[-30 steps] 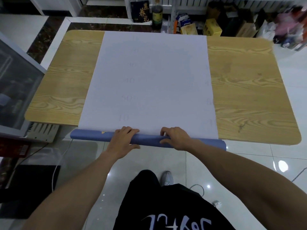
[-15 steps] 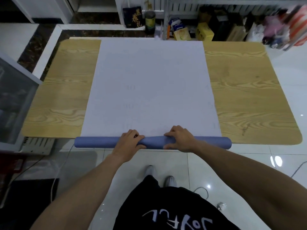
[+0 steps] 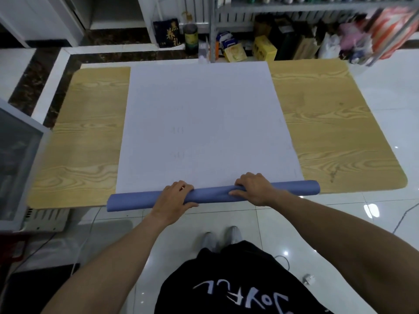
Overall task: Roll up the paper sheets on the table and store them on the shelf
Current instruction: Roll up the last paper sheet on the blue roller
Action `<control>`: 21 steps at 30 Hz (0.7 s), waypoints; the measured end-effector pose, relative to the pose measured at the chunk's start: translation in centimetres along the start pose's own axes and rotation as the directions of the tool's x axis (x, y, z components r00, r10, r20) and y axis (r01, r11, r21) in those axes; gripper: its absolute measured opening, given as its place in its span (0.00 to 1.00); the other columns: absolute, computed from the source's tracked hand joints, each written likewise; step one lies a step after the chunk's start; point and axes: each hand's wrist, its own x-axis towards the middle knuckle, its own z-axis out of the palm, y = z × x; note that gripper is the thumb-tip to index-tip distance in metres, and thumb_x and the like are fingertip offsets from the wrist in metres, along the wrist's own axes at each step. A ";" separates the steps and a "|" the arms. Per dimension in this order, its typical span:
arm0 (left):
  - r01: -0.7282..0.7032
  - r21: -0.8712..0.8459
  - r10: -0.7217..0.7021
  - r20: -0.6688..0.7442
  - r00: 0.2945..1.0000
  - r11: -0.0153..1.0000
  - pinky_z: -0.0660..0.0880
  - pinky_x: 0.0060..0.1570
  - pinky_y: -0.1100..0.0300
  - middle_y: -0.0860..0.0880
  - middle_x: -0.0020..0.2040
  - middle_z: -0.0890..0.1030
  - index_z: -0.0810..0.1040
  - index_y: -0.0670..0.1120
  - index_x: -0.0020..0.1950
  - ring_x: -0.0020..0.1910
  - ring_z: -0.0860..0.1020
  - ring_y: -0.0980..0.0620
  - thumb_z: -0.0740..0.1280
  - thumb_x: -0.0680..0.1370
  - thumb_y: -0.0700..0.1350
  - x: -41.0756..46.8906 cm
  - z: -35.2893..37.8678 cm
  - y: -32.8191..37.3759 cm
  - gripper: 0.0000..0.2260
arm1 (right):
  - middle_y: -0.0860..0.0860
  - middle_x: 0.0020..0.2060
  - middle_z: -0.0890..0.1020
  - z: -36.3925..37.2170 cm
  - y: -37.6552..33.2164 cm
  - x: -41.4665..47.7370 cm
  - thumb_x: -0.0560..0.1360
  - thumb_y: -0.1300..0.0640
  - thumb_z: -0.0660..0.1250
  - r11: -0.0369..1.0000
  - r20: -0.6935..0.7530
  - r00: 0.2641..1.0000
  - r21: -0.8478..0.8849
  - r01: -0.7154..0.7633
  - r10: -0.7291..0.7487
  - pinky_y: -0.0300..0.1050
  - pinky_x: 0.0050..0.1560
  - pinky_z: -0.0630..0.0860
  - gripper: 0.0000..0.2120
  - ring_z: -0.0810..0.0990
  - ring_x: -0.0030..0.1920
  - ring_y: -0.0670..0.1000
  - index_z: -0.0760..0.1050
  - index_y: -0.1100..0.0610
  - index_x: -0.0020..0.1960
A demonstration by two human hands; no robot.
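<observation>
A large white paper sheet (image 3: 204,123) lies flat across the middle of the wooden table (image 3: 335,137). Its near end is wound into a blue roll (image 3: 213,194) along the table's front edge, slightly slanted with the right end farther from me. My left hand (image 3: 173,199) grips the roll left of its middle, fingers curled over the top. My right hand (image 3: 255,189) grips it right of the middle in the same way. The roll's left end juts past the sheet's left edge.
Beyond the table's far edge stands a white shelf unit (image 3: 294,12) with boxes (image 3: 264,47), a can (image 3: 190,37) and bags (image 3: 385,28) on the floor below. A glass-fronted cabinet (image 3: 15,164) stands at the left. Cables (image 3: 405,217) lie on the white tiled floor.
The roll has grown thicker and moved onto the table's front edge as both hands turned it forward. My view has pulled back and tilted up, showing more of the shelf.
</observation>
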 end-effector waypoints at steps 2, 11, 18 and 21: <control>-0.001 0.002 0.001 0.011 1.000 1.000 0.71 0.45 0.55 0.48 0.48 0.79 0.78 0.45 0.54 0.46 0.76 0.47 0.64 0.75 0.60 0.3 -0.1 -0.1 0.20 | 0.51 0.58 0.74 0.2 0.3 -0.1 0.73 0.30 0.53 1.000 0.014 1.000 -0.015 0.007 -0.007 0.50 0.58 0.66 0.32 0.70 0.58 0.53 0.74 0.53 0.63; 0.055 -0.026 -0.055 0.005 0.998 0.998 0.71 0.56 0.52 0.48 0.59 0.77 0.69 0.46 0.70 0.55 0.74 0.47 0.62 0.77 0.59 1.3 -1.0 -0.1 0.25 | 0.51 0.41 0.80 -1.1 1.2 1.1 0.76 0.36 0.59 0.999 -0.030 1.000 0.049 0.006 -0.004 0.45 0.47 0.63 0.18 0.72 0.39 0.52 0.68 0.51 0.47; 0.026 0.014 -0.026 -0.034 0.999 1.000 0.72 0.47 0.54 0.46 0.48 0.80 0.78 0.45 0.56 0.46 0.77 0.45 0.64 0.78 0.53 1.9 -0.8 -0.7 0.14 | 0.53 0.48 0.80 -1.6 1.4 1.8 0.77 0.35 0.54 1.000 0.003 1.000 0.010 -0.018 0.018 0.50 0.52 0.67 0.22 0.76 0.49 0.54 0.73 0.52 0.51; 0.035 0.006 -0.035 0.004 0.999 0.999 0.72 0.48 0.52 0.46 0.49 0.82 0.78 0.45 0.58 0.46 0.78 0.43 0.60 0.79 0.54 2.8 -1.4 -0.9 0.16 | 0.52 0.57 0.76 -1.3 1.6 1.7 0.72 0.31 0.58 1.000 -0.013 1.000 -0.016 0.011 -0.011 0.52 0.58 0.68 0.30 0.72 0.58 0.54 0.70 0.50 0.65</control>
